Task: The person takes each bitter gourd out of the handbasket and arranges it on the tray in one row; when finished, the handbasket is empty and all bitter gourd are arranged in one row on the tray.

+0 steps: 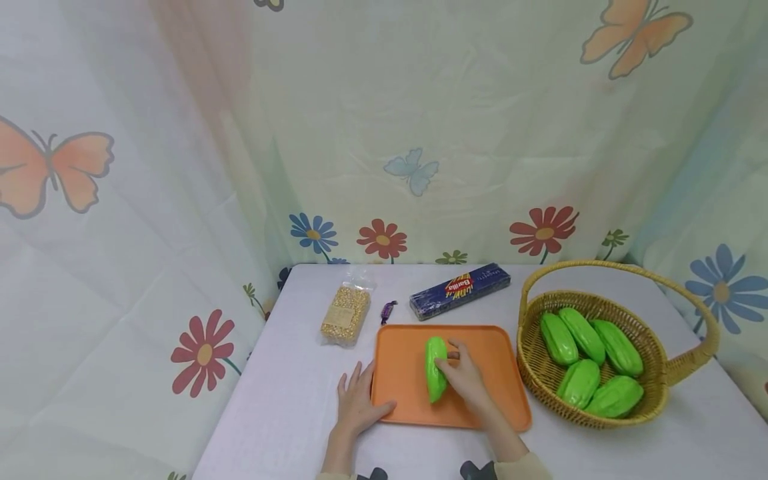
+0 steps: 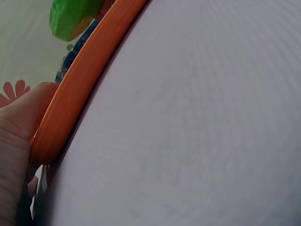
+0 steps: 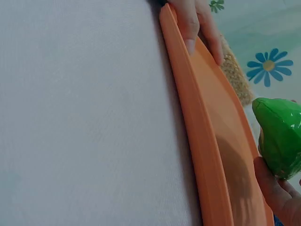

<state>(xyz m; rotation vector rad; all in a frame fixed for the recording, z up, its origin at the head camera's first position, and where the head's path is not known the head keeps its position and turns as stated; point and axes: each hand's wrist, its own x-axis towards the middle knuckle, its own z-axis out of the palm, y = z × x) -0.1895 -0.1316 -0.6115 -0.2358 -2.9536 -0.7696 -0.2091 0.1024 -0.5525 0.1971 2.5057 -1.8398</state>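
Observation:
In the head view, my right hand (image 1: 465, 380) pinches a glossy, ridged green oblong item (image 1: 435, 363), gripping its right side with the thumb and fingers. The item is over the middle of an orange tray (image 1: 408, 373); the right wrist view has the green item (image 3: 282, 136) raised above the tray's surface. My left hand (image 1: 359, 403) rests at the tray's near left corner, fingers spread along the left edge. Its thumb (image 2: 35, 103) lies over the rim in the left wrist view.
A wicker basket (image 1: 654, 407) with a tall handle stands right of the tray, several matching green items (image 1: 618, 347) inside. Behind the tray lie a clear bag of corn kernels (image 1: 347, 313), a purple wrapped candy (image 1: 388, 311) and a blue Barilla spaghetti box (image 1: 459, 291).

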